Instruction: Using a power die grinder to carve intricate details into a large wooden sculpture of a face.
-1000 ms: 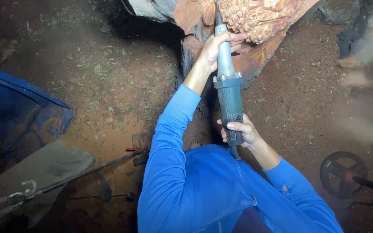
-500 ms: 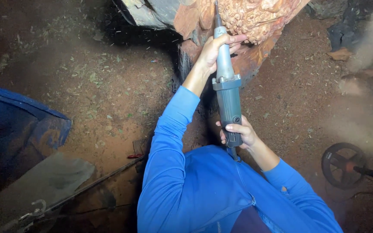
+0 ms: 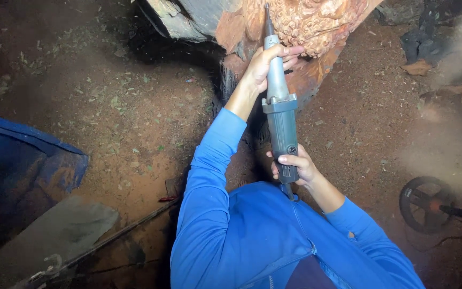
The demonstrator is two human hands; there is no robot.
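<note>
Left hand (image 3: 267, 65) wrapped round slim neck of grinder (image 3: 281, 120), up near tip; right hand (image 3: 295, 166) clamped on rear end, close to chest. Tool held near upright, bit against lower edge of carved wood block (image 3: 306, 24) — pale knobbly carving w/ orange rim. Open red dirt (image 3: 135, 118) to left, room there. Blue tarp (image 3: 22, 160) and grey board (image 3: 49, 235) further left. Right side tighter — black wheel (image 3: 426, 203) on ground, dust haze above.
</note>
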